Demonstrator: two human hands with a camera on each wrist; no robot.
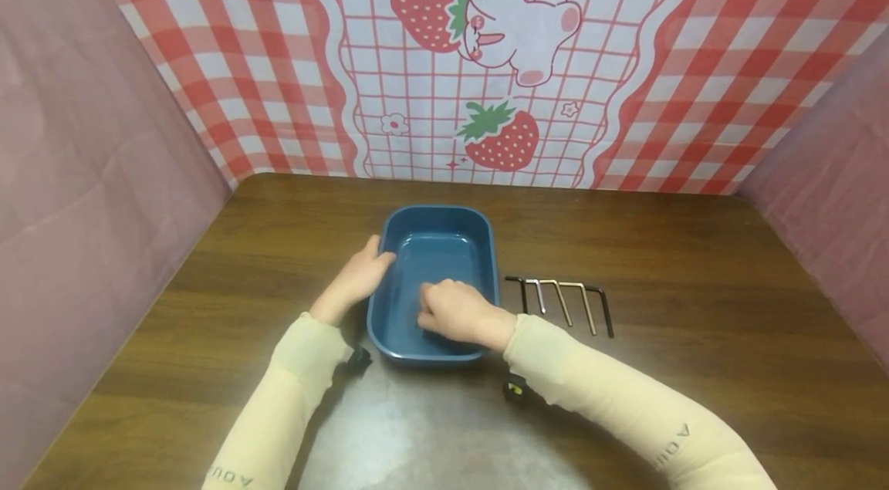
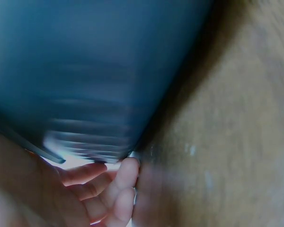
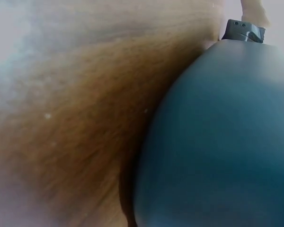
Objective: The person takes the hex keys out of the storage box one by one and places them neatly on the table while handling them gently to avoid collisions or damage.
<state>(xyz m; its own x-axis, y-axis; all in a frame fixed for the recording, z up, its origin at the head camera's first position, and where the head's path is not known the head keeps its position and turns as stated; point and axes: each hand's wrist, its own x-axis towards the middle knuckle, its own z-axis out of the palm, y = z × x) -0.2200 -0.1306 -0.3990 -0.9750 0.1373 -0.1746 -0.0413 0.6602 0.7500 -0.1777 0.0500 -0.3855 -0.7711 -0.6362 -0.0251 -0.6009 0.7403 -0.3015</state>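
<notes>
A deep blue rectangular tray (image 1: 437, 356) with rounded corners stands on the wooden table. My left hand (image 1: 359, 272) grips its left wall, the thumb over the rim and the fingers outside. In the left wrist view the fingers (image 2: 128, 172) bend around the tray's outer wall (image 2: 94, 56). My right hand (image 1: 454, 311) is inside the tray with curled fingers, above the near half of the floor. No object shows at its fingers, and its underside is hidden. The right wrist view shows only the tray's outer side (image 3: 217, 142) and the table.
Right of the tray, several L-shaped hex keys lie in a row, among them a bronze one (image 1: 563, 305) and a black one (image 1: 606, 312). The right forearm passes just in front of them. A checked strawberry cloth (image 1: 271, 50) hangs behind the table (image 1: 701, 305).
</notes>
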